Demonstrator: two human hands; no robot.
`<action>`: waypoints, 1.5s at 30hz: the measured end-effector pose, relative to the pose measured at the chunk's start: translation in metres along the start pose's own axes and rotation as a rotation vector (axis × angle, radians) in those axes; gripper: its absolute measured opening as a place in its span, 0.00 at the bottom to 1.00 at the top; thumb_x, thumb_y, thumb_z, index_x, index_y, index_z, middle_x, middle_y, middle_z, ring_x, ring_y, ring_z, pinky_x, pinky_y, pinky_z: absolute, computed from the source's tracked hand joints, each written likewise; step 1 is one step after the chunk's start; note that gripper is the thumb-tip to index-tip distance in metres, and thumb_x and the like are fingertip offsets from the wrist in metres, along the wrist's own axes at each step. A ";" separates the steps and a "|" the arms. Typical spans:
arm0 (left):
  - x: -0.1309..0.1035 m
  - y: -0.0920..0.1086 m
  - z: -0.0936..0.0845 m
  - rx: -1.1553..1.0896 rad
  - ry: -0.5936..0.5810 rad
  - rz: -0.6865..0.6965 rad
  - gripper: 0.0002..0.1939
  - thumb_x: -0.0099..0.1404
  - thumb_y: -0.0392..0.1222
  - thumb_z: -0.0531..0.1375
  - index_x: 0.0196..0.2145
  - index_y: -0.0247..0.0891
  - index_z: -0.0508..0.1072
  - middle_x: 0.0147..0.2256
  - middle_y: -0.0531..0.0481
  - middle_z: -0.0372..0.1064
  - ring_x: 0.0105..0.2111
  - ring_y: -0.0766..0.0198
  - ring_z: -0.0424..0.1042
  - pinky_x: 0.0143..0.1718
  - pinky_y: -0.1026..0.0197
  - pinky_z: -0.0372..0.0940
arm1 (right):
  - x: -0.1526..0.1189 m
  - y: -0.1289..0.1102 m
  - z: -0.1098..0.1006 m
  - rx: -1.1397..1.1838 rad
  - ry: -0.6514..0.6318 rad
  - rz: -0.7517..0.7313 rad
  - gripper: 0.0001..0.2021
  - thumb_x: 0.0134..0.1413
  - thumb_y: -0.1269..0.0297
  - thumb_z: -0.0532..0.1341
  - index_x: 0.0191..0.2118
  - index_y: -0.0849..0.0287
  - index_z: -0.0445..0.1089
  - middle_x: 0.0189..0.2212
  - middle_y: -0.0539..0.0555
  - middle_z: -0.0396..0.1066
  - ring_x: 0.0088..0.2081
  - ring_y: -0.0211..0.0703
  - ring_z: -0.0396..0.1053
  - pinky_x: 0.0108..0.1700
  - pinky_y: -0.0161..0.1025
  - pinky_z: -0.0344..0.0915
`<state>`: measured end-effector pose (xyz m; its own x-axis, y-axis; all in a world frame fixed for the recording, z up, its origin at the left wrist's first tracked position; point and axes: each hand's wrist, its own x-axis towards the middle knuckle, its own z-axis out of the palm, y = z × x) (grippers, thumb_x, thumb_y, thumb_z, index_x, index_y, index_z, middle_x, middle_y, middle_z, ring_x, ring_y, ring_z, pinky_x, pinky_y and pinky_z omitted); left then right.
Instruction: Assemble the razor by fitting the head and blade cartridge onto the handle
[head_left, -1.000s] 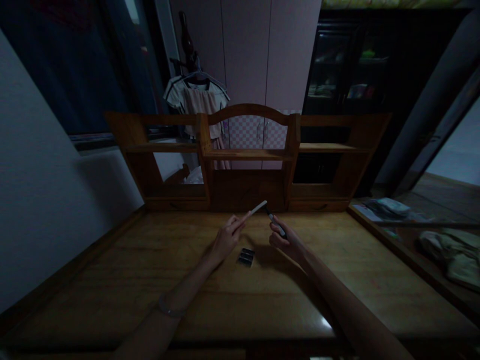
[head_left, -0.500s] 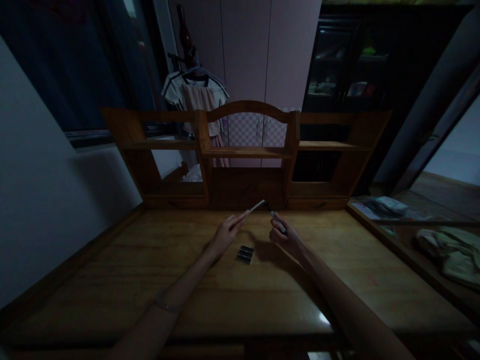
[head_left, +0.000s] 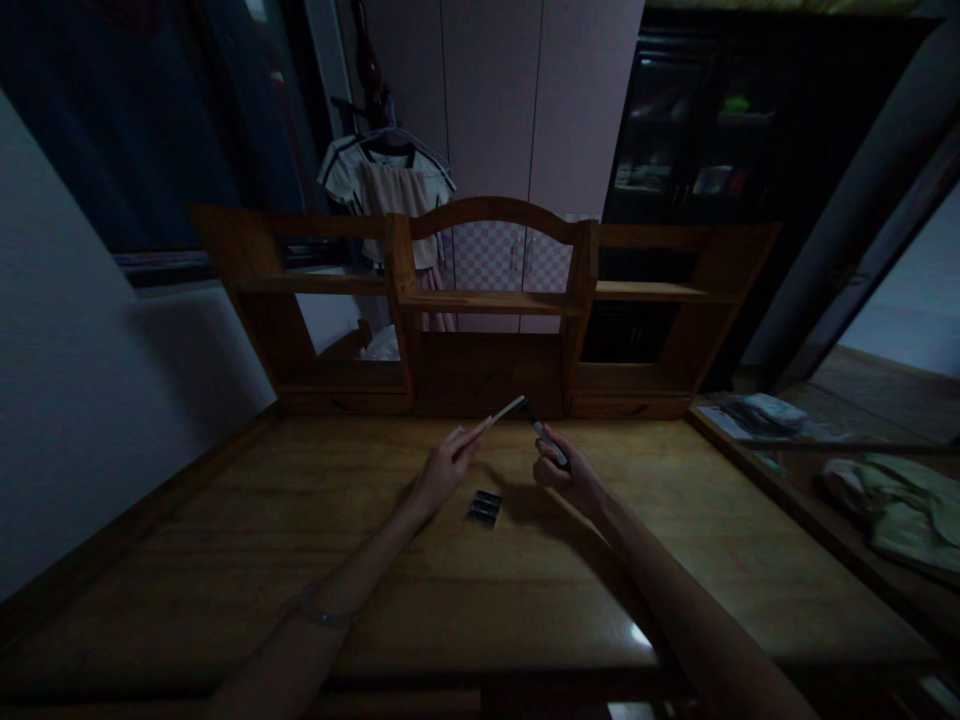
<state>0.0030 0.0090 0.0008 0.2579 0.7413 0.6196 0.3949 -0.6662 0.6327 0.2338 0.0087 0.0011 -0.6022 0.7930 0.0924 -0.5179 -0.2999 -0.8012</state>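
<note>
In the head view, my left hand (head_left: pixel 444 472) is closed round a thin, pale, flat stick (head_left: pixel 507 409) that points up and to the right. My right hand (head_left: pixel 568 474) is wrapped round a slim grey-and-black handled tool (head_left: pixel 541 430); its dark end is at the stick's far tip. Whether the two touch I cannot tell, and the tool's exact kind is too dim to make out. Below and between the hands, a small pack with dark strips (head_left: pixel 485 507) lies flat on the wooden desk (head_left: pixel 360 590).
A wooden shelf unit (head_left: pixel 491 300) with small drawers stands along the desk's back edge. To the right are plastic-wrapped items (head_left: pixel 772 412) and a pale cloth bundle (head_left: pixel 892 510). A white wall (head_left: pixel 180 370) borders the left side. Clothes (head_left: pixel 390 190) hang behind the shelf.
The view has shifted slightly, so everything sits a little further left. Both hands keep their holds, with the tool's dark end still by the stick's tip.
</note>
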 end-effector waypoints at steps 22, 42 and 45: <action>0.001 -0.003 0.001 0.041 -0.006 0.035 0.21 0.68 0.40 0.50 0.58 0.45 0.61 0.36 0.50 0.65 0.35 0.67 0.63 0.40 0.64 0.59 | 0.003 0.002 -0.003 0.010 0.004 -0.023 0.23 0.61 0.50 0.50 0.19 0.57 0.50 0.07 0.41 0.42 0.12 0.32 0.37 0.19 0.33 0.42; -0.002 -0.003 -0.005 0.268 0.080 0.040 0.22 0.67 0.38 0.49 0.58 0.46 0.60 0.33 0.51 0.59 0.31 0.69 0.61 0.36 0.68 0.59 | 0.000 0.003 0.001 0.043 -0.004 -0.042 0.21 0.61 0.51 0.50 0.20 0.57 0.53 0.07 0.41 0.41 0.13 0.33 0.36 0.20 0.33 0.44; -0.002 0.000 -0.004 0.305 0.027 0.037 0.22 0.67 0.37 0.49 0.58 0.47 0.60 0.33 0.52 0.60 0.31 0.69 0.62 0.35 0.68 0.59 | 0.000 0.004 0.002 0.052 0.013 -0.038 0.20 0.61 0.52 0.50 0.21 0.57 0.53 0.07 0.41 0.42 0.13 0.32 0.36 0.20 0.33 0.43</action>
<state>-0.0014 0.0076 0.0014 0.2549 0.7120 0.6543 0.6333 -0.6343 0.4435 0.2307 0.0067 -0.0007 -0.5740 0.8109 0.1141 -0.5712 -0.2966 -0.7653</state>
